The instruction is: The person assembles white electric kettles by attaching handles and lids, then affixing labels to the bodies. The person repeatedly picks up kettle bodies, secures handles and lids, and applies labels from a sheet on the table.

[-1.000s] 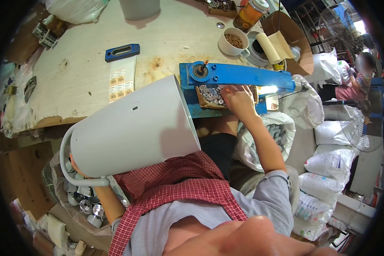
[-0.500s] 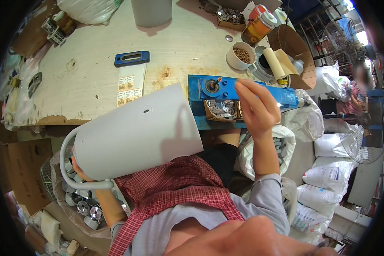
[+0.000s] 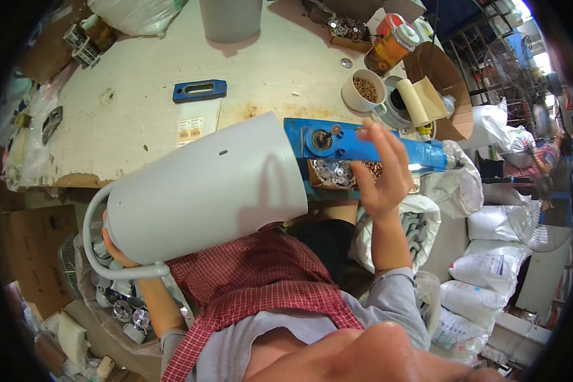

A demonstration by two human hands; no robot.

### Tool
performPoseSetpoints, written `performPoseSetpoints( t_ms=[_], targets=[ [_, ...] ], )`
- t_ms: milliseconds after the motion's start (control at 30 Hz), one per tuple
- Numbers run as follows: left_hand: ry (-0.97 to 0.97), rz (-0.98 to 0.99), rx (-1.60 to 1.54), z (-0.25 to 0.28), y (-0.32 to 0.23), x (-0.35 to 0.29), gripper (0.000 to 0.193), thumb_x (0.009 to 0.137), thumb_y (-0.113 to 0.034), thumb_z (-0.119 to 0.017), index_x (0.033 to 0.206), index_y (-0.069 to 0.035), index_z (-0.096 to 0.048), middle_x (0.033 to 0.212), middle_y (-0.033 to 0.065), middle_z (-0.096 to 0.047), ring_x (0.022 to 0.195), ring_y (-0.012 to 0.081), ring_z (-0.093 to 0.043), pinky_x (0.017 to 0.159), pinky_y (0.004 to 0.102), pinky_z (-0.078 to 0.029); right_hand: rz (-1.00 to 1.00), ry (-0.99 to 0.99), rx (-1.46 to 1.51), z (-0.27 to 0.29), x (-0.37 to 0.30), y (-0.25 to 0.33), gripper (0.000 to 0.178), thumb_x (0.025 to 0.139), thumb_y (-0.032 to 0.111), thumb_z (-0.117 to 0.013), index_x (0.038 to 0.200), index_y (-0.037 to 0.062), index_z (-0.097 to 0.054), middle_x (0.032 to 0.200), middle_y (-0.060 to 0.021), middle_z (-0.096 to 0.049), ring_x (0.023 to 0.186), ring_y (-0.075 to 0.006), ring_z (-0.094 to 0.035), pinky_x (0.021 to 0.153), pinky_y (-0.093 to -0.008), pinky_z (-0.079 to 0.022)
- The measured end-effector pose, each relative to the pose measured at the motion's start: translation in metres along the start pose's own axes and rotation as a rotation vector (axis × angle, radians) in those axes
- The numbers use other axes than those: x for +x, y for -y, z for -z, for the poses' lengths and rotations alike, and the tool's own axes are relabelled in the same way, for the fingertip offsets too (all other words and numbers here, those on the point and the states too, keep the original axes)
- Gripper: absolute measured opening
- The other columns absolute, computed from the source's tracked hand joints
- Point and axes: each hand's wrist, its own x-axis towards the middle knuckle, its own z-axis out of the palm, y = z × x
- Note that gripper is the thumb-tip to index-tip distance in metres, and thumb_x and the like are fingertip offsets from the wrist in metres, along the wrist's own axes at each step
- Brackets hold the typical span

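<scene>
Person's left hand [image 3: 116, 250] holding narrow end of pale-grey, tapered plastic container [image 3: 204, 191] with loop handle; some fingers hidden. Container on its side over lap, at edge of whitish counter [image 3: 121, 127]. Blue slotted block [image 3: 199, 91] on counter beyond. Shallow cardboard tray [image 3: 328, 186] of silvery washers beneath blue metal machine arm [image 3: 423, 153]. Right hand [image 3: 386, 184] raised by arm, thumb and fingers apart; contact: cannot tell.
</scene>
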Motion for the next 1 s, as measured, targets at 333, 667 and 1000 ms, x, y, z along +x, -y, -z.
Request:
performPoseSetpoints(
  t_ms=[333,667,1000],
  targets=[
    [-0.01,-0.066,0.054,-0.093,0.013,0.026,0.055,0.097,-0.046,-0.038,0.132,-0.005,-0.048,0.123,0.0128,-0.059,0.113,0.0242,-0.059,0.093,0.0382,-0.051,-0.442,0.088,0.448,-0.004,-0.037,0.031,0.039,0.084,0.026,-0.078,0.102,-0.0062,-0.065,0.084,-0.0129,-0.066,0.073,-0.0206,-0.063,0.067,-0.0289,-0.05],
    [0.496,-0.27,0.115,-0.223,0.118,0.006,0.067,0.087,-0.056,-0.058,0.126,-0.002,-0.049,0.123,0.0142,-0.05,0.114,0.0264,-0.052,0.098,0.0403,-0.044,-0.774,-0.505,0.777,0.068,-0.147,-0.059,0.043,0.101,0.017,-0.054,0.136,-0.0036,-0.042,0.126,-0.0097,-0.057,0.111,-0.0166,-0.057,0.093,-0.0309,-0.046],
    [0.526,-0.188,0.106,-0.24,0.152,-0.004,0.063,0.088,-0.054,-0.058,0.127,-0.006,-0.047,0.122,0.0124,-0.048,0.111,0.0258,-0.053,0.09,0.0397,-0.051,-0.823,-0.584,0.656,0.082,-0.14,-0.076,0.038,0.1,0.021,-0.057,0.128,-0.0038,-0.05,0.104,-0.0005,-0.056,0.08,-0.0044,-0.044,0.071,-0.0203,-0.037]
  ],
)
